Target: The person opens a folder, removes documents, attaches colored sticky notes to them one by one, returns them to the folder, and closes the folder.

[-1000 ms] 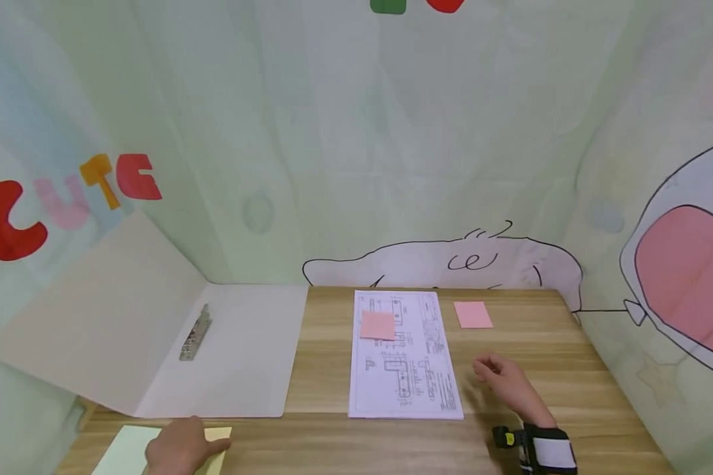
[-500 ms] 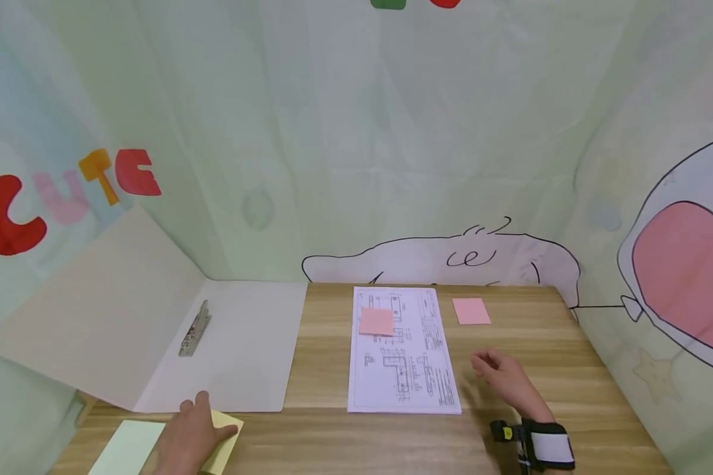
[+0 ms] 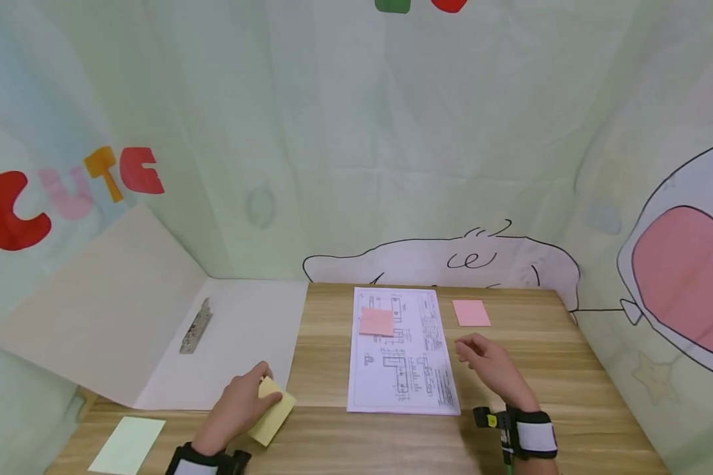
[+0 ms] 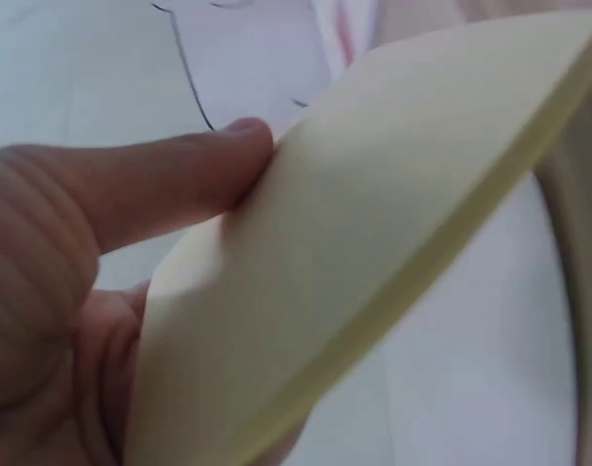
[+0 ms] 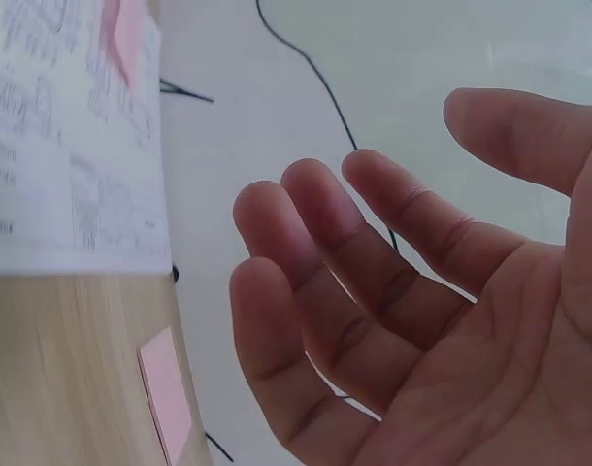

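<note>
My left hand point(image 3: 236, 410) pinches a pad of yellow sticky notes point(image 3: 273, 417) between thumb and fingers, above the table's front edge by the folder's lower right corner. In the left wrist view the thumb presses the face of the yellow pad point(image 4: 354, 233), and the fingers lie behind it. My right hand point(image 3: 499, 371) hovers right of a printed technical drawing point(image 3: 401, 396), holding nothing. Its fingers point(image 5: 359, 335) are loosely bent in the right wrist view. One pink sticky note point(image 3: 377, 322) lies on the drawing; a pink pad point(image 3: 472, 313) lies on the table to its right.
An open folder point(image 3: 243, 330) with a metal clip point(image 3: 196, 326) stands at the left, its cover tilted up against the curtain. A pale green sheet or pad point(image 3: 127, 444) lies at the table's front left. A printed curtain point(image 3: 440, 145) closes off the back and sides.
The left hand has picked up the yellow pad from beside the green one and carried it right and forward. The right hand has shifted slightly left and forward.
</note>
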{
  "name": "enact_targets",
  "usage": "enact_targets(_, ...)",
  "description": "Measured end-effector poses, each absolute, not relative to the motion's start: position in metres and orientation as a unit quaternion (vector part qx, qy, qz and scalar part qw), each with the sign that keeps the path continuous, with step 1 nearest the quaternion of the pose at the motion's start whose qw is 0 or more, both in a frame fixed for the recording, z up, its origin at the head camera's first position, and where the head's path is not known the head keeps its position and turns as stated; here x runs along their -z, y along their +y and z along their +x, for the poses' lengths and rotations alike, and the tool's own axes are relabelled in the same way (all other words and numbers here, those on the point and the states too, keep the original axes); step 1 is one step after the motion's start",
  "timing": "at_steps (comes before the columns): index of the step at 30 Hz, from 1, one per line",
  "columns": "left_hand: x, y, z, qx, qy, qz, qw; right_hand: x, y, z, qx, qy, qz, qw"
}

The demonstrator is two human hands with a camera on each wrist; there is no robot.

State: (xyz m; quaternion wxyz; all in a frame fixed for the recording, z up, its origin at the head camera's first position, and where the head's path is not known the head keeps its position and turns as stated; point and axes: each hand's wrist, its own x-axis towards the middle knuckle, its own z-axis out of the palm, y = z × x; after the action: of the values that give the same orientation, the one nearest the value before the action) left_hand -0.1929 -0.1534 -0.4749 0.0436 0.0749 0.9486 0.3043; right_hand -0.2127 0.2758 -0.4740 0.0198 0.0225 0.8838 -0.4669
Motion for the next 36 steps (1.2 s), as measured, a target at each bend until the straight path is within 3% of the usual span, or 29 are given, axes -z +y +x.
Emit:
enact_targets(9, 0.459, -0.071, -0.218, -0.407, 0.905, 0.125, 0.008, 0.479, 0.253, -0.217, 0.501, 0.864, 0.002, 0.051)
enact_targets(16, 0.446, -0.018, -0.223, -0.490, 0.857, 0.157, 0.018, 0.477, 0.238, -0.217, 0.525, 0.844, -0.056, 0.094)
enact_targets(30, 0.455, 0.027, -0.228, -0.608, 0.776, 0.166, 0.024, 0.471, 0.234, -0.216, 0.554, 0.795, -0.173, 0.179)
enact_targets(33, 0.459, 0.031, -0.228, -0.580, 0.797, 0.168, -0.008, 0.470, 0.238, -0.216, 0.561, 0.788, -0.174, 0.184)
enact_targets(36, 0.463, 0.034, -0.228, -0.480, 0.849, 0.204, -0.082, 0.470, 0.240, -0.215, 0.571, 0.784, -0.160, 0.183)
